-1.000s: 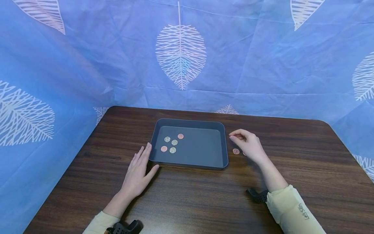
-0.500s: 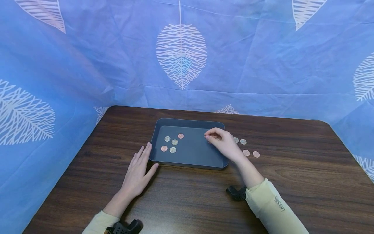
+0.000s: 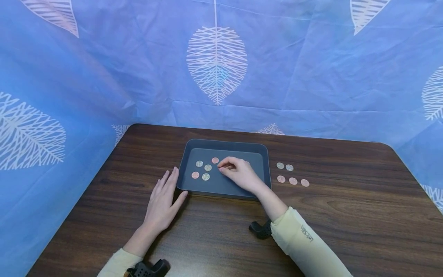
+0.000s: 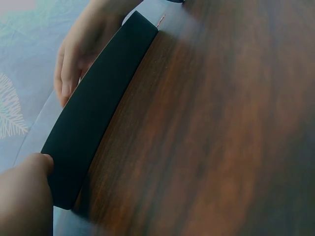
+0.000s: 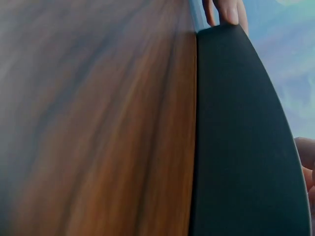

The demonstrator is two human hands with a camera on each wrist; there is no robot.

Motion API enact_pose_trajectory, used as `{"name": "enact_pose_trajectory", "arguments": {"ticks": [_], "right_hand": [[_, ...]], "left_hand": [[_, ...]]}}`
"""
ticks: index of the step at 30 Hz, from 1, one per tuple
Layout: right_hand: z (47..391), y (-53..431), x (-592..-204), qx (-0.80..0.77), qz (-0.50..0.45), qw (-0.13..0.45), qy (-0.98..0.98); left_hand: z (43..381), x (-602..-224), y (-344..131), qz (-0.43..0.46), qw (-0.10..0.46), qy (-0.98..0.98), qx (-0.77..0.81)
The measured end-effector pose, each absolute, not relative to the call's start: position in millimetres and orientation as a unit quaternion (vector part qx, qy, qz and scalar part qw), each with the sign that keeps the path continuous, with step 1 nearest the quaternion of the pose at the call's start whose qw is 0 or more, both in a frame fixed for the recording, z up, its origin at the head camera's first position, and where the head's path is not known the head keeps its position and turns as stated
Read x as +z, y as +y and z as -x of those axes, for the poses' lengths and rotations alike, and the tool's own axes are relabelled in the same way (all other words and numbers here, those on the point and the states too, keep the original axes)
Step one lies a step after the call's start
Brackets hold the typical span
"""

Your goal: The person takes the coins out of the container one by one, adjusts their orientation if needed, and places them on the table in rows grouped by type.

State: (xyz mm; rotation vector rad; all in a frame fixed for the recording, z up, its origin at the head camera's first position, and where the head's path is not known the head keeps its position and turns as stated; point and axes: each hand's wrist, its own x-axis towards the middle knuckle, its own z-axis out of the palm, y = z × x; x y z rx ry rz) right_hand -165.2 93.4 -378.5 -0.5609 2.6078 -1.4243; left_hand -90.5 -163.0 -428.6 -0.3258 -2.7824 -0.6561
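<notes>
A dark grey rectangular tray (image 3: 225,194) lies on the table. In its left half are three silvery coins, one of them a silvery coin (image 3: 199,164), and two coppery ones, including a coppery coin (image 3: 195,175). My right hand (image 3: 238,175) is over the middle of the tray, thumb and forefinger pinching a coin that the fingertips almost wholly hide. At the tray's front left corner, my left hand (image 3: 162,204) lies with straight fingers, fingertips against the side. The left wrist view shows the left thumb (image 4: 29,182) at the tray's outer wall (image 4: 93,118).
Right of the tray, two silvery coins, among them a silvery coin (image 3: 289,167), lie behind a row of three coppery coins, one being a coppery coin (image 3: 293,181). A blue leaf-patterned cloth (image 3: 155,57) hangs behind the dark wooden table (image 3: 346,200).
My right hand has travelled left from beside the coins at the right to over the tray's middle, uncovering those coins. The left hand stays at the tray corner.
</notes>
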Motion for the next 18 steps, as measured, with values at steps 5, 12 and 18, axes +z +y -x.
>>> {"name": "enact_pose_trajectory", "arguments": {"ticks": [5, 12, 18], "right_hand": [[168.4, 77.2, -383.7, -0.477, 0.208, 0.072, 0.851], [172.9, 57.6, -391.3, -0.439, 0.257, 0.083, 0.857], [172.3, 52.4, -394.0, -0.400, 0.255, 0.074, 0.877]], "left_hand": [[90.6, -428.3, -163.5, 0.113, 0.144, -0.963, -0.200], [90.8, -429.2, -163.4, 0.112, 0.140, -0.963, -0.201], [91.2, -429.3, -163.5, 0.113, 0.138, -0.962, -0.205]]}}
